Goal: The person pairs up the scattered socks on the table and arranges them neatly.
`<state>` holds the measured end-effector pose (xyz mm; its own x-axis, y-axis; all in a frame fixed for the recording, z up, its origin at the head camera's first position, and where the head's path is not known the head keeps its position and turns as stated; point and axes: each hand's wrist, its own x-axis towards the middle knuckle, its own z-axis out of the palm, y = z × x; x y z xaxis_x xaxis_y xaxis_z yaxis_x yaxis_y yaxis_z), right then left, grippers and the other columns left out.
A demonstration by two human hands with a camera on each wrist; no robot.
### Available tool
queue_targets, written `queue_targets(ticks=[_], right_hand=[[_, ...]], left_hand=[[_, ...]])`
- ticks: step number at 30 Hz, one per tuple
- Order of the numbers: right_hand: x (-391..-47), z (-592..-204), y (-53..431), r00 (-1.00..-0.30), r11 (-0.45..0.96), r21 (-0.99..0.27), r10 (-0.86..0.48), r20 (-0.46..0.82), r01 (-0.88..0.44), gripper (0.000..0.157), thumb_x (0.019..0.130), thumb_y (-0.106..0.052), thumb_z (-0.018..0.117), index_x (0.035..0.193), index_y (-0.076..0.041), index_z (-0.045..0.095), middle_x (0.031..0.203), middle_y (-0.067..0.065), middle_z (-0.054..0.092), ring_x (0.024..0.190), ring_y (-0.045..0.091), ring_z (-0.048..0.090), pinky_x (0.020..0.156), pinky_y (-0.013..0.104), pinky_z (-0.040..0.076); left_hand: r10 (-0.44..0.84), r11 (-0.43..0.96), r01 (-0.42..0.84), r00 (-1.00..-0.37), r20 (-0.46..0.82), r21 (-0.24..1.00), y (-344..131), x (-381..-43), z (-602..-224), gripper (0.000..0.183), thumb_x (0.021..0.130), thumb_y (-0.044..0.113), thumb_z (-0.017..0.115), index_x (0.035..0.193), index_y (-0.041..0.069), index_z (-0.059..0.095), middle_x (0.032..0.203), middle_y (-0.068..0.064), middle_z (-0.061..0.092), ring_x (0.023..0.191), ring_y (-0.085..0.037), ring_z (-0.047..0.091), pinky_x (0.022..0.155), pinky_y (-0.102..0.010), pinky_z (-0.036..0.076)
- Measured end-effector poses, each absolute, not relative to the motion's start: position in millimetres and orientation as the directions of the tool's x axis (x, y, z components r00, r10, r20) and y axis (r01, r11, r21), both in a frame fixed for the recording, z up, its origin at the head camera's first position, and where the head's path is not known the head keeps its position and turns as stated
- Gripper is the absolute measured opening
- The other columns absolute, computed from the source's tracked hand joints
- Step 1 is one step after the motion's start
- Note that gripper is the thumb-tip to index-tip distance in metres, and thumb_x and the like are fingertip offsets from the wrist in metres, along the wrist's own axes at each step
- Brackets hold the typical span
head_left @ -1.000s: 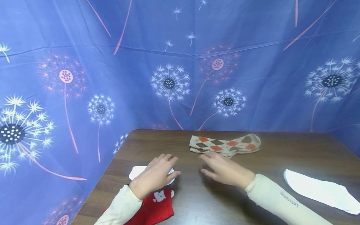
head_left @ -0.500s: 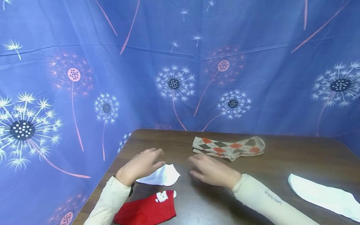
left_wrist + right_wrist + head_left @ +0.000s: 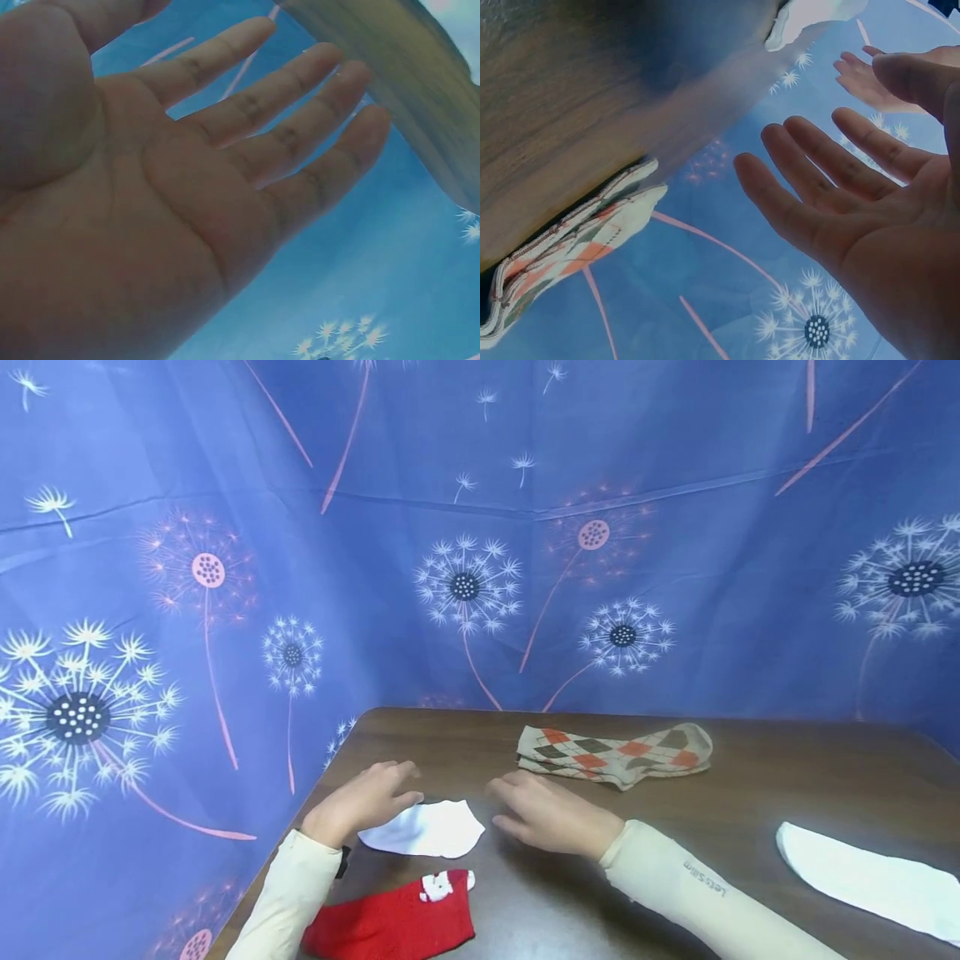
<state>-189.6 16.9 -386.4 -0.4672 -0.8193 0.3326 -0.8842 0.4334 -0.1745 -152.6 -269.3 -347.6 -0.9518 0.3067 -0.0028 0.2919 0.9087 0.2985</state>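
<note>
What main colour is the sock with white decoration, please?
The sock is mostly red, clearest in head view.

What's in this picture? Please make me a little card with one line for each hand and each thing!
left hand: holding nothing, by the left white sock
right hand: holding nothing, in front of the diamond bundle
left white sock: lying flat
red sock: in front of the left white sock
diamond bundle: layered, with orange and dark diamonds
right white sock: far right
table: brown
cloth: blue, dandelion-patterned, behind the table
</note>
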Motion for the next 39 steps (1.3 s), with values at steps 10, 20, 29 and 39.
queue_targets(ticks=[10, 20, 29, 39], right_hand=[[-199, -388, 0, -0.454, 0.426, -0.158, -0.839, 0.301, -0.891, 0.024, 0.094, -0.024, 0.067, 0.114, -0.011, 0.062, 0.095, 0.0, 0.064, 0.085, 0.012, 0.061, 0.076, 0.029, 0.054], [-201, -384, -17, -0.474, 0.43, -0.209, -0.842, 0.259, -0.878, 0.034, 0.094, -0.022, 0.067, 0.123, -0.005, 0.062, 0.105, 0.006, 0.069, 0.093, 0.016, 0.066, 0.081, 0.03, 0.055], [-202, -388, -31, -0.491, 0.438, -0.256, -0.846, 0.208, -0.862, 0.038, 0.093, -0.023, 0.069, 0.126, -0.005, 0.062, 0.11, 0.007, 0.069, 0.098, 0.016, 0.067, 0.084, 0.03, 0.055], [-208, -398, -48, -0.562, 0.515, -0.287, -0.82, 0.11, -0.808, 0.046, 0.091, -0.024, 0.073, 0.131, -0.007, 0.059, 0.118, 0.009, 0.066, 0.106, 0.021, 0.066, 0.085, 0.031, 0.056]], left_hand=[[0.214, 0.935, 0.18, -0.974, -0.079, 0.305, -290, -158, -357, 0.034, 0.092, 0.016, 0.07, 0.121, -0.001, 0.063, 0.117, -0.016, 0.066, 0.113, -0.035, 0.061, 0.093, -0.051, 0.049], [0.175, 0.939, 0.13, -0.978, -0.117, 0.32, -297, -160, -357, 0.022, 0.088, 0.011, 0.072, 0.109, 0.005, 0.066, 0.103, -0.01, 0.069, 0.092, -0.024, 0.065, 0.076, -0.044, 0.053], [0.144, 0.95, 0.101, -0.981, -0.13, 0.294, -302, -162, -361, 0.03, 0.083, 0.009, 0.076, 0.111, 0.003, 0.067, 0.104, -0.012, 0.07, 0.09, -0.023, 0.065, 0.074, -0.041, 0.053], [0.073, 0.973, 0.033, -0.984, -0.166, 0.228, -299, -164, -365, 0.038, 0.078, 0.003, 0.076, 0.115, 0.0, 0.067, 0.106, -0.015, 0.07, 0.079, -0.022, 0.059, 0.066, -0.039, 0.05]])
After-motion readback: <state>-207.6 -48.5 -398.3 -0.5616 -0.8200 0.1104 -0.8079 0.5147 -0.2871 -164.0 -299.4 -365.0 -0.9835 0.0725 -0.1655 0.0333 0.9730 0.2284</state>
